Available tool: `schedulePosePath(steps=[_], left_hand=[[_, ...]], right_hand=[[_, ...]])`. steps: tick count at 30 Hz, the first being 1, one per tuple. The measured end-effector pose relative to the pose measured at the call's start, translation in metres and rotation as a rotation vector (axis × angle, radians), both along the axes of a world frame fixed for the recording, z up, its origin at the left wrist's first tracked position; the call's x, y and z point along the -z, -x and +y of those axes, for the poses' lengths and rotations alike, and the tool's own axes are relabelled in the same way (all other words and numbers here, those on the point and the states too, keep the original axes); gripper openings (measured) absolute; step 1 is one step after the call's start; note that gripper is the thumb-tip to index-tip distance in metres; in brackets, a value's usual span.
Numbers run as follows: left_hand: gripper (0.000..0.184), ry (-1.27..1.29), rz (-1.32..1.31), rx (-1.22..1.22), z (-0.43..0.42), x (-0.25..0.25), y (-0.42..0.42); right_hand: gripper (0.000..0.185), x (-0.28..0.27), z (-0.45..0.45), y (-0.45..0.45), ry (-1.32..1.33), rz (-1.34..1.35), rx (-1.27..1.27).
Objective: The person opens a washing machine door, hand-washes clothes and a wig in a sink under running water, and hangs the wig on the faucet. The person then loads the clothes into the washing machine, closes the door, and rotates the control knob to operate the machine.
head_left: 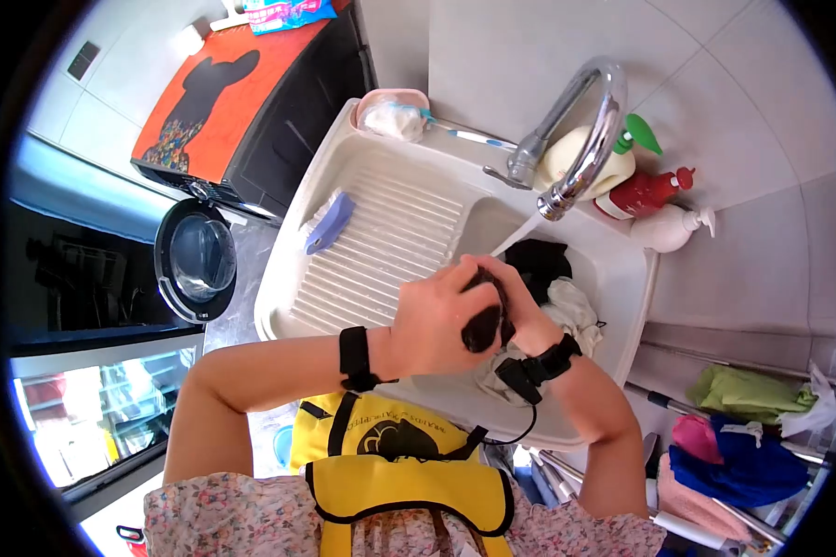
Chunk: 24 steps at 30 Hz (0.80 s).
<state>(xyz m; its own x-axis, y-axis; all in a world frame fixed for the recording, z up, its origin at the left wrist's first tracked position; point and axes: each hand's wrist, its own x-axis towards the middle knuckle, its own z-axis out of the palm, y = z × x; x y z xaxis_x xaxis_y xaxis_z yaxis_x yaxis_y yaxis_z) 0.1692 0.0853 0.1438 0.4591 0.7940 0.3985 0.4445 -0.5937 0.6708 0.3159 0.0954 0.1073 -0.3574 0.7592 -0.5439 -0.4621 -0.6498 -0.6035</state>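
Observation:
Over the sink (641,288), my left hand (441,320) and my right hand (520,311) are closed together around a dark, wet cloth (482,330). Parts of the cloth bulge out between the fingers. Water runs from the chrome faucet (555,200) in a thin stream just behind my hands. In the basin, a black cloth (534,265) and a whitish cloth (574,311) lie beyond and beside my right hand. A purple-blue brush (330,223) rests on the ribbed washboard to the left.
Pump bottles (646,195) stand behind the basin at the right. A pink dish (395,113) and a toothbrush (481,138) sit on the back rim. At left is a washing machine with its round door (197,260) open. Clothes (738,464) hang on a rack at right.

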Motion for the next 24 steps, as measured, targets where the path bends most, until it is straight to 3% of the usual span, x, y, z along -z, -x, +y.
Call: schedulePosePath(steps=[1, 3, 9, 12, 16, 24], left_hand=[[0.027, -0.035, 0.063, 0.028, -0.008, -0.004, 0.001], [0.027, -0.064, 0.136, 0.118, -0.019, -0.014, 0.003], [0.041, -0.193, 0.213, 0.372, -0.04, -0.018, 0.009], [0.041, -0.227, 0.227, 0.465, -0.052, -0.011, 0.009], [0.027, -0.4, 0.256, 0.493, -0.065, 0.016, 0.011], [0.013, -0.558, 0.377, 0.555, -0.089, 0.078, 0.019]], right_hand=[[0.02, 0.004, 0.0, -0.003, 0.038, 0.069, -0.059], [0.016, -0.032, -0.01, 0.001, -0.019, -0.05, -0.087], [0.01, -0.009, 0.0, 0.004, 0.02, -0.005, -0.469], [0.013, 0.007, -0.007, 0.007, -0.54, -0.21, -0.654], [0.014, 0.016, -0.011, 0.023, -0.251, -0.227, -0.691], [0.01, 0.064, -0.026, 0.058, -0.33, -0.43, -0.777]])
